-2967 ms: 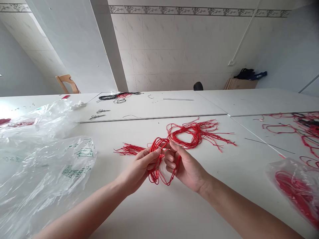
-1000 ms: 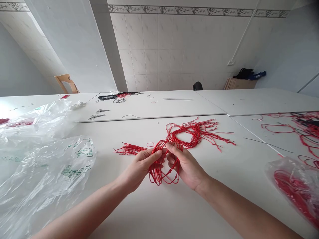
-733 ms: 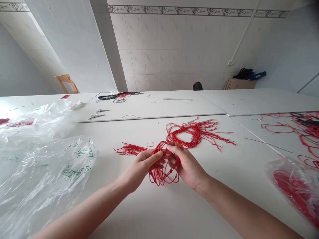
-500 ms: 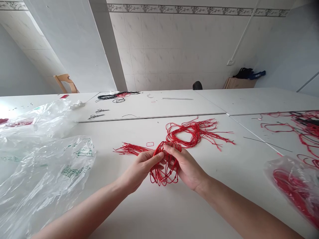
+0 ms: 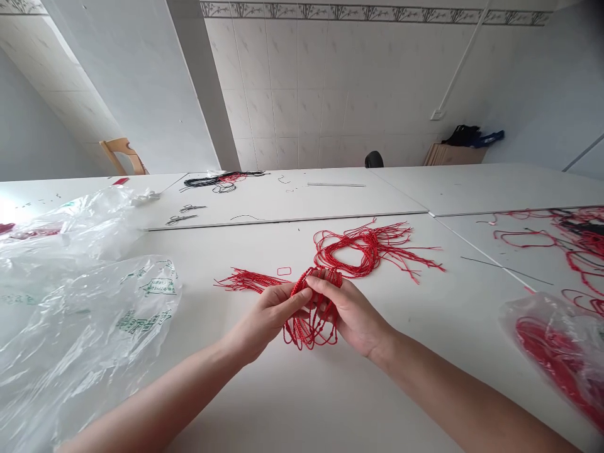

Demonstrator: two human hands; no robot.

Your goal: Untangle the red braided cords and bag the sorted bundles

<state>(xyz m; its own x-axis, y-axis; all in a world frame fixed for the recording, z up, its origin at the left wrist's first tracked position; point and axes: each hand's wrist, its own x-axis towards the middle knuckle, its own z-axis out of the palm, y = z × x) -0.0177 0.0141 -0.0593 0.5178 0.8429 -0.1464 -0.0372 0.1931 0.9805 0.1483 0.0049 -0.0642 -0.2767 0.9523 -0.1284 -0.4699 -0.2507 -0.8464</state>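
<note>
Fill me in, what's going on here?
A person at a white table is gripping a looped bunch of red braided cords with both the left hand and the right hand. More red cords lie in a loose heap just beyond the hands. A crumpled clear plastic bag with green print lies to the left, and a plastic bag of red cord lies to the right. Scissors sit on a board farther away.

I log one handicraft workroom from my remote post. Evidence: joined white worktables [image 5: 283,198], a tiled wall [image 5: 302,88] at top centre, small scissors [image 5: 181,219], red cord bundles [image 5: 370,248], plastic bags [image 5: 80,327] at left.
</note>
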